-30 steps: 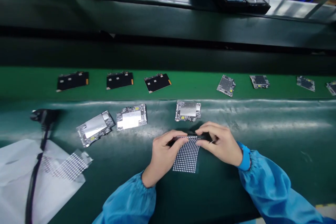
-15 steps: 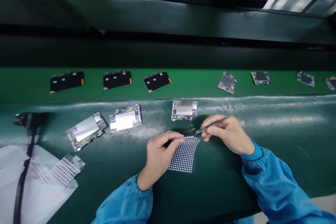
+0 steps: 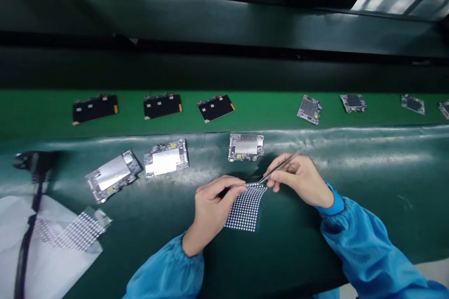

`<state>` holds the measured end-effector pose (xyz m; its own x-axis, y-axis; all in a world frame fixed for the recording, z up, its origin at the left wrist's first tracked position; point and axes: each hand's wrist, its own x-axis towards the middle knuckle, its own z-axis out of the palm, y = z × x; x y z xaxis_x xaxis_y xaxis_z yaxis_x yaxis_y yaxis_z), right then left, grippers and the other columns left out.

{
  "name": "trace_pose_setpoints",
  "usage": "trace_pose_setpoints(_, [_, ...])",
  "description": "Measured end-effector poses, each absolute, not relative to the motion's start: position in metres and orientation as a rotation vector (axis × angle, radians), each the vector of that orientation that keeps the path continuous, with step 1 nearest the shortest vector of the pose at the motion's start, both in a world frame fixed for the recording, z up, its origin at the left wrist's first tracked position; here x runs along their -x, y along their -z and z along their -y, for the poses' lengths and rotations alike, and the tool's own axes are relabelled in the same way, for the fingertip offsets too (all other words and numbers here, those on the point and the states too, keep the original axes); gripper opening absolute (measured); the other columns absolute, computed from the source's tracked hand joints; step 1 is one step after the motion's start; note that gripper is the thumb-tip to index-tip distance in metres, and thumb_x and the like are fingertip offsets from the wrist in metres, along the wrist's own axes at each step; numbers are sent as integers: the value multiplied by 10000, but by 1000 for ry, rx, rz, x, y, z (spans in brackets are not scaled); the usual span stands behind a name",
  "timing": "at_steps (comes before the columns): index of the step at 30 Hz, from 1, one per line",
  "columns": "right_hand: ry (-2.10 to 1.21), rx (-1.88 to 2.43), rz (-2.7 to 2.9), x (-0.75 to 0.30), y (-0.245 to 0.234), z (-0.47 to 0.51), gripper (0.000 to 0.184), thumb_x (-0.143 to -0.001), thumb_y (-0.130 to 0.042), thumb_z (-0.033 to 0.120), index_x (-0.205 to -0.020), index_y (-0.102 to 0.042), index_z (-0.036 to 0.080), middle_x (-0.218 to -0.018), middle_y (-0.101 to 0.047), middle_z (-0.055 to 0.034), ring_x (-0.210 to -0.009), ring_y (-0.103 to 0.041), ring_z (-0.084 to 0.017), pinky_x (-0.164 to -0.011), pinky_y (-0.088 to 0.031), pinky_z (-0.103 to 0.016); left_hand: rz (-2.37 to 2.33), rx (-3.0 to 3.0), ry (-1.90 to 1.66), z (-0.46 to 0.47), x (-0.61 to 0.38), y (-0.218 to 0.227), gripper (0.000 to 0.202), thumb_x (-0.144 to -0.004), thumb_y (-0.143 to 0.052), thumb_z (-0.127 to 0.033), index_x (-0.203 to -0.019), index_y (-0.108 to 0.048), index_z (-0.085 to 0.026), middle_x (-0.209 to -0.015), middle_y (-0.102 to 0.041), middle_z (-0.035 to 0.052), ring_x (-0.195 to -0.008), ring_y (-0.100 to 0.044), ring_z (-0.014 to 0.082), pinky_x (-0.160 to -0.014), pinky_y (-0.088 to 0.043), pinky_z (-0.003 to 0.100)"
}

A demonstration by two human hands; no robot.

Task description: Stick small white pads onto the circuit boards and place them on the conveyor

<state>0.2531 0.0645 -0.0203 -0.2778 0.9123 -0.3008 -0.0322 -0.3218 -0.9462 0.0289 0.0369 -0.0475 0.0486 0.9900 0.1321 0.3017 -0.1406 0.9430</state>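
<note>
Pinched between the thumb and fingers of my left hand [image 3: 214,208] is the upper edge of a clear sheet of round white dot stickers [image 3: 243,210]. The sheet hangs toward the front, slightly curved. My right hand [image 3: 300,177] is closed around metal tweezers [image 3: 282,165], whose tips touch or nearly touch the top row of dots beside my left fingertips. Just beyond both hands lies a circuit board [image 3: 246,146] with a silver shield plate and a yellow patch. Whether a dot sits between the tweezer tips is too small to tell.
Two more circuit boards [image 3: 166,159] [image 3: 114,174] lie to the left. On the green strip behind are black-covered boards [image 3: 215,108] and several bare boards [image 3: 309,109]. A black cable plug [image 3: 37,161] and a white bag with another dot sheet [image 3: 80,231] are at the left.
My right hand has moved slightly left and the tweezer tips have come down to the sheet's top edge. Boards on the green strip have shifted a little to the right.
</note>
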Motion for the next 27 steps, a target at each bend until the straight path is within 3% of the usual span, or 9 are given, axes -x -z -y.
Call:
trace_pose_setpoints(9, [-1682, 1229, 1157, -253, 22, -64, 226, -806, -803, 338, -856, -702, 142, -653, -756, -41, -508, -691, -147, -505, -580, -259, -1349, -1559, -1129, -37, -29, 48, 80, -822, -748, -203, -757, -785, -232, -737, -793, -6, -649, -736, 159, -651, -617, 255])
trace_pose_setpoints(17, [-1259, 1414, 1218, -251, 40, -92, 230, -786, -788, 353, -829, -676, 157, -609, -703, -20, -536, -683, -161, -529, -599, -299, -1355, -1550, -1127, -37, -29, 48, 84, -823, -749, -216, -754, -790, -237, -738, -795, -6, -660, -744, 168, -655, -627, 262])
trace_pose_setpoints(27, [-1231, 1414, 1284, -246, 54, -94, 190, -816, -746, 327, -863, -686, 152, -670, -693, -24, -582, -680, -150, -544, -597, -277, -1363, -1546, -1120, -37, -30, 46, 86, -822, -749, -217, -750, -789, -243, -738, -796, -12, -657, -745, 169, -660, -632, 268])
